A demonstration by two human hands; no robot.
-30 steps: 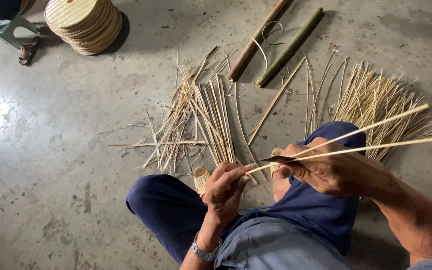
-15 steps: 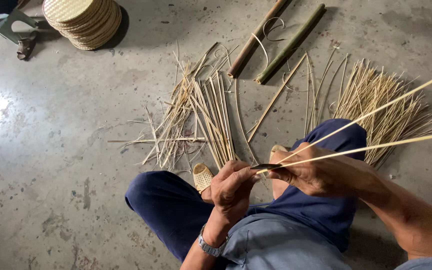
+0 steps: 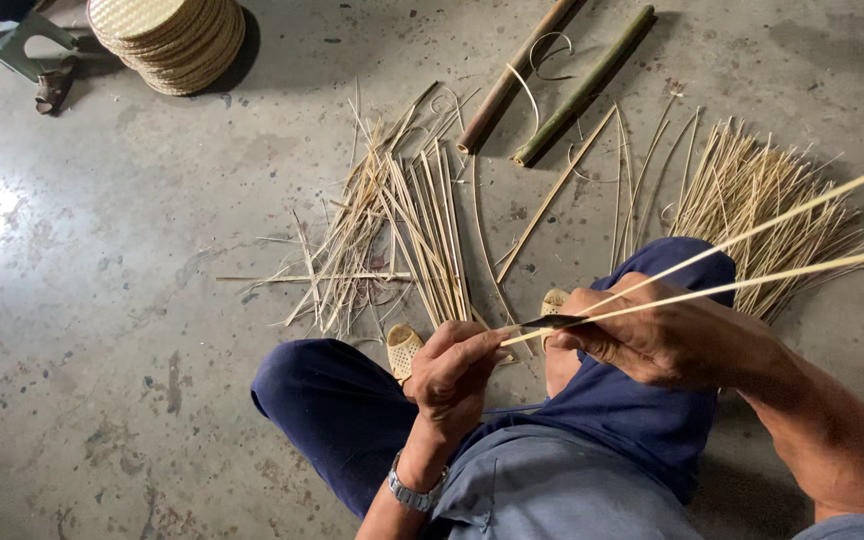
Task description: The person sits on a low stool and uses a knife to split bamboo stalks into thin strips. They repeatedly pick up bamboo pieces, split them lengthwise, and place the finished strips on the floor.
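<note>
1. Surface: bare grey concrete floor (image 3: 132,330), stained. A stack of woven round trays (image 3: 167,40) sits at 11 o'clock, two bamboo poles (image 3: 552,75) at 12 o'clock, and loose piles of split strips (image 3: 402,235) lie between them and the seated person's knees.
2. Right hand (image 3: 667,335): fingers curled shut around a dark knife blade (image 3: 552,322), whose tip points toward 9 o'clock.
3. Left hand (image 3: 457,370): fingertips pinched closed on the near end of the bamboo strip (image 3: 752,232).
4. Key relation: the strip's long axis runs from the left fingers toward 2 o'clock, forking into two slivers at the blade. The right hand is nearer the fork.
5. Hidden: the slivers' far ends are cut off at the frame's right edge. The knife handle is covered by the right palm.
</note>
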